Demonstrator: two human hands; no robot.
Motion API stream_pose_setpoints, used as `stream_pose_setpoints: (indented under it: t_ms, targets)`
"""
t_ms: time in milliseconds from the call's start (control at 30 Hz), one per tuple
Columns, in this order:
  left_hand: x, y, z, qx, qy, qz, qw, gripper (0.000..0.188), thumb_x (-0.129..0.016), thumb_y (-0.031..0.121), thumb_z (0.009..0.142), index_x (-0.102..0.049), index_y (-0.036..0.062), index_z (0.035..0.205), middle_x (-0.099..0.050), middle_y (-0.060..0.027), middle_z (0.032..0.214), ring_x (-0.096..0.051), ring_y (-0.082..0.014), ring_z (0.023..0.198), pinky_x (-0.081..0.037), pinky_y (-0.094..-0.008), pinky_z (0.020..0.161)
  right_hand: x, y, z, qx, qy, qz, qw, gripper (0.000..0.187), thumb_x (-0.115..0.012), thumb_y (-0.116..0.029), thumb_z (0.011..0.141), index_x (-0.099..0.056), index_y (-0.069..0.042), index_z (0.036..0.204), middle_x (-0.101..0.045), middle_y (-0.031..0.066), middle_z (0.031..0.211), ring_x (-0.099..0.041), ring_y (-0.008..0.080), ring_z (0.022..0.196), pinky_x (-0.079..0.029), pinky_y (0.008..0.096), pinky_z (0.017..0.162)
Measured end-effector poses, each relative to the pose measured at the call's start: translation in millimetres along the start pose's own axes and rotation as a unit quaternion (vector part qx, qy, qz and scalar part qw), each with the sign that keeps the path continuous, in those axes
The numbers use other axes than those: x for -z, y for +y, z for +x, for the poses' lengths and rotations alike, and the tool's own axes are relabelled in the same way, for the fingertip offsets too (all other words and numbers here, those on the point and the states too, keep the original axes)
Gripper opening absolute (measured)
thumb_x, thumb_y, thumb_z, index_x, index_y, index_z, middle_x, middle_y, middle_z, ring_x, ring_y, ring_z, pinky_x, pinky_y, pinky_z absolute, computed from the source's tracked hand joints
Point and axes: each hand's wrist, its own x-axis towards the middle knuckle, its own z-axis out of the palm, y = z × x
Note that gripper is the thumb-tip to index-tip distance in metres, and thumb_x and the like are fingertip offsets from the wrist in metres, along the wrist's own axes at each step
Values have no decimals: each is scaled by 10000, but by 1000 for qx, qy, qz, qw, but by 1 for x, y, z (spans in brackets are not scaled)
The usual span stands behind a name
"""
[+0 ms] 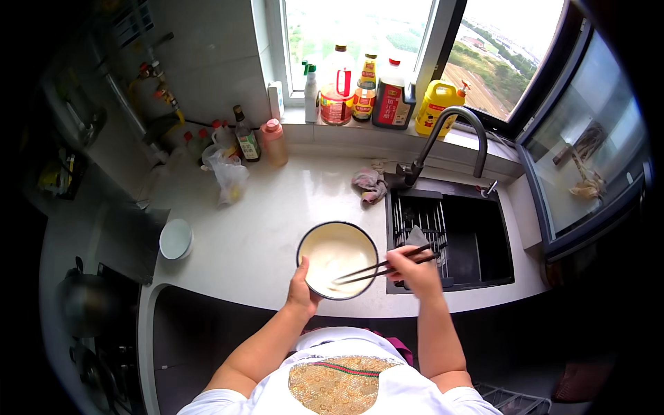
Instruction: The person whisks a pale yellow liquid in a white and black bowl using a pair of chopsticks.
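My left hand (302, 289) grips the near-left rim of a white bowl (337, 227) with a dark edge, its thumb over the rim. Inside the bowl lies a pale, creamy mixture (328, 256). My right hand (415, 271) is closed around a pair of dark chopsticks (370, 272), whose tips dip into the mixture near the middle of the bowl. The bowl is at the front of the light countertop, just left of the sink. Whether its base rests on the counter or is held slightly above it, I cannot tell.
To the right is a black sink (484, 238) with a metal drying rack (443, 221) and a curved faucet (477, 138). A crumpled rag (370, 185) lies behind the bowl. A small white bowl (176, 239) stands at left. Several bottles line the windowsill; a plastic bag (228, 176) sits at back left.
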Motion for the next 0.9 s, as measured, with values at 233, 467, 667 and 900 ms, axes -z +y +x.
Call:
stream_pose_setpoints:
  t_ms: [233,467,667,900]
  targets:
    - [-2,2,-3,-13,22,18,1000,535,-417,475,939,-446,66,1283,-550,-118,1229,-543,-238,1136,-470,-363,925,-34,12,0,68,10,75,995,118,-672,-130,831,-675,-12,834,-663,62,705,-620,104,584,-503,231,507]
    - [0,4,-1,-14,-2,9,1000,550,-384,488,947,-438,65,1293,-552,-115,1229,-538,-239,1142,-453,-364,945,-22,8,9,152,150,30,976,148,-647,-135,864,-675,-24,770,-629,11,621,-583,68,545,-434,199,494]
    - [0,14,-6,-23,3,-5,1000,577,-394,493,941,-421,46,1306,-539,-116,1250,-522,-244,1163,-426,-375,978,3,3,5,30,55,-12,998,144,-674,-146,835,-672,-29,752,-627,33,620,-594,90,525,-476,203,456]
    - [5,-2,0,-28,-15,-4,999,572,-405,494,937,-430,49,1295,-547,-117,1236,-535,-236,1149,-467,-358,925,-33,6,-12,21,-7,56,998,111,-666,-112,833,-670,-9,791,-630,59,650,-599,117,481,-483,217,441]
